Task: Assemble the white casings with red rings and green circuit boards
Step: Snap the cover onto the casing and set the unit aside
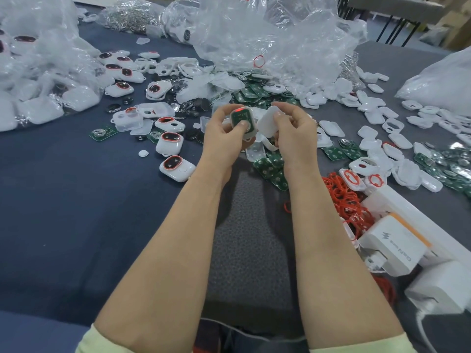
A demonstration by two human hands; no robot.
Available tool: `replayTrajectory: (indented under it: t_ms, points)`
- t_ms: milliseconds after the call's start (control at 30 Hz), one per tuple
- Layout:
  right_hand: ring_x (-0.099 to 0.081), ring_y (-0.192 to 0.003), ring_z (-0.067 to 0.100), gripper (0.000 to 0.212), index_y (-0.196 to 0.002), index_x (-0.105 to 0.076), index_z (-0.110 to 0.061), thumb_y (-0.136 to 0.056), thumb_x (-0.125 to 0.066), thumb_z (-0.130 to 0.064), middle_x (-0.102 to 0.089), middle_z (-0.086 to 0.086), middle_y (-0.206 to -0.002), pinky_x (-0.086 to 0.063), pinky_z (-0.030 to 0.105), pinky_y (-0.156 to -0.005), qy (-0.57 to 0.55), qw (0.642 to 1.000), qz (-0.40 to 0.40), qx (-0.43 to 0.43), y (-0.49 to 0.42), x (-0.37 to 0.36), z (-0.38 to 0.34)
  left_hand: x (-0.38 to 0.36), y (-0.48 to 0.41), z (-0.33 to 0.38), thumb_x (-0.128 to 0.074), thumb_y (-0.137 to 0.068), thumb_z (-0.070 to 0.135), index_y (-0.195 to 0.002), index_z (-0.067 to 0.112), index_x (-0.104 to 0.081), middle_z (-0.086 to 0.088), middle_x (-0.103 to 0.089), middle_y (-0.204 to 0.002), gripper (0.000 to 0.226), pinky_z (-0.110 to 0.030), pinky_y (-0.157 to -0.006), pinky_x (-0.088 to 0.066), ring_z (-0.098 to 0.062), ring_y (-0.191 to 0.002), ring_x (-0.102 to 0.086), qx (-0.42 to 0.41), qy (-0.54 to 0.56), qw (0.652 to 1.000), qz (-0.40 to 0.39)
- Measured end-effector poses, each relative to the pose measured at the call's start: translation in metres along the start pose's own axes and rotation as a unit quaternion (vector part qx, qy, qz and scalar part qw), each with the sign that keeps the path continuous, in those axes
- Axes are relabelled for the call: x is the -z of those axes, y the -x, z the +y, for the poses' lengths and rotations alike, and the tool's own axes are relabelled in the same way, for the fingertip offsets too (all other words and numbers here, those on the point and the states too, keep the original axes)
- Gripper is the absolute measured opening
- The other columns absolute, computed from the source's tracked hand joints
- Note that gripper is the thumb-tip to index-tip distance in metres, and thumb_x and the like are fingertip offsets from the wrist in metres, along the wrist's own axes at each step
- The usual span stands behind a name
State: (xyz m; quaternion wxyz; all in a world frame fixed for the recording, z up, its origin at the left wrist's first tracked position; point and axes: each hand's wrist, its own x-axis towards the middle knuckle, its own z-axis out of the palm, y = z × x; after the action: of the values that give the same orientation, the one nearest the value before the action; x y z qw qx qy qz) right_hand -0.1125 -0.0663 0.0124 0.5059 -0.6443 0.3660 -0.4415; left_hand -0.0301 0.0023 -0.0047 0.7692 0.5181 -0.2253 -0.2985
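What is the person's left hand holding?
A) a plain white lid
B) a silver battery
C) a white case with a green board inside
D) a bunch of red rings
C: the left hand grips a white casing with a green circuit board in it; the white cover is in the right hand.

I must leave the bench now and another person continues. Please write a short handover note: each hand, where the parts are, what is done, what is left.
Left hand: grips a casing half with a green board seated in it, thumb on the board.
Right hand: pinches a white cover beside it, not closed on yet.
Done: several finished units lie on the blue cloth at left.
Left: close this unit. Loose boards lie centre, the red rings and empty casings lie at right.
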Motion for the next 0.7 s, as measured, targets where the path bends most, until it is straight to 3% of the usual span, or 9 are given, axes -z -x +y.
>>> replayTrajectory:
  t_ms: [100, 233, 333, 433, 500, 600, 700]
  points:
    - [-0.053, -0.083, 0.013, 0.016, -0.102, -0.065, -0.021, -0.093, -0.054, -0.014, -0.061, 0.0, -0.091, -0.046, 0.031, -0.074, 0.02, 1.0, -0.021, 0.006, 0.0, -0.002, 0.003, 0.0, 0.0, 0.002, -0.049, -0.095, -0.005, -0.094, 0.019, -0.057, 0.0, -0.064, -0.08, 0.026, -0.023, -0.063, -0.057, -0.008, -0.064, -0.065, 0.022, 0.039, 0.999, 0.003]
    - [-0.061, -0.087, 0.019, 0.011, -0.103, -0.062, -0.017, -0.092, -0.059, -0.017, -0.066, 0.007, -0.099, -0.052, 0.04, -0.086, 0.078, 0.996, -0.023, 0.023, 0.003, -0.007, 0.006, -0.001, 0.001, 0.003, -0.049, -0.094, -0.005, -0.096, 0.019, -0.057, 0.002, -0.065, -0.08, 0.026, -0.021, -0.06, -0.056, -0.005, -0.062, -0.066, 0.025, 0.049, 0.998, -0.003]
    - [-0.063, -0.083, 0.019, 0.004, -0.093, -0.062, -0.017, -0.092, -0.058, -0.017, -0.067, 0.005, -0.088, -0.053, 0.038, -0.083, 0.101, 0.994, -0.025, 0.045, 0.003, -0.01, 0.007, 0.0, 0.002, 0.005, -0.048, -0.094, -0.006, -0.1, 0.018, -0.056, 0.001, -0.064, -0.082, 0.025, -0.021, -0.061, -0.056, -0.006, -0.064, -0.065, 0.021, 0.048, 0.999, -0.001]
    - [-0.058, -0.074, 0.011, 0.009, -0.091, -0.065, -0.021, -0.093, -0.058, -0.026, -0.063, -0.004, -0.075, -0.05, 0.031, -0.077, 0.121, 0.989, -0.058, 0.057, 0.004, -0.009, 0.005, 0.001, 0.001, 0.006, -0.048, -0.095, -0.006, -0.103, 0.016, -0.054, -0.005, -0.062, -0.088, 0.025, -0.019, -0.057, -0.054, -0.012, -0.069, -0.063, 0.022, 0.045, 0.999, 0.012]
    - [-0.061, -0.076, 0.009, 0.006, -0.089, -0.065, -0.027, -0.091, -0.061, -0.03, -0.067, -0.005, -0.077, -0.053, 0.035, -0.082, 0.113, 0.988, -0.098, 0.044, 0.003, -0.006, 0.004, 0.002, 0.001, 0.006, -0.048, -0.095, -0.006, -0.104, 0.015, -0.053, -0.008, -0.061, -0.093, 0.024, -0.017, -0.056, -0.053, -0.015, -0.074, -0.062, 0.028, 0.053, 0.998, 0.019]
    - [-0.063, -0.081, 0.01, 0.008, -0.092, -0.066, -0.028, -0.09, -0.064, -0.021, -0.07, 0.001, -0.087, -0.052, 0.038, -0.087, 0.085, 0.985, -0.146, 0.024, 0.003, 0.0, 0.002, 0.002, 0.001, 0.008, -0.047, -0.095, -0.007, -0.101, 0.015, -0.053, -0.009, -0.061, -0.097, 0.024, -0.018, -0.059, -0.056, -0.017, -0.077, -0.062, 0.04, 0.087, 0.995, 0.017]
    - [-0.064, -0.079, 0.012, 0.006, -0.092, -0.063, -0.025, -0.09, -0.064, -0.019, -0.069, 0.005, -0.085, -0.055, 0.035, -0.081, 0.03, 0.99, -0.134, -0.009, 0.002, 0.002, 0.002, 0.002, 0.0, 0.009, -0.046, -0.095, -0.008, -0.097, 0.015, -0.053, -0.013, -0.061, -0.104, 0.024, -0.02, -0.061, -0.057, -0.018, -0.081, -0.063, 0.051, 0.121, 0.991, 0.007]
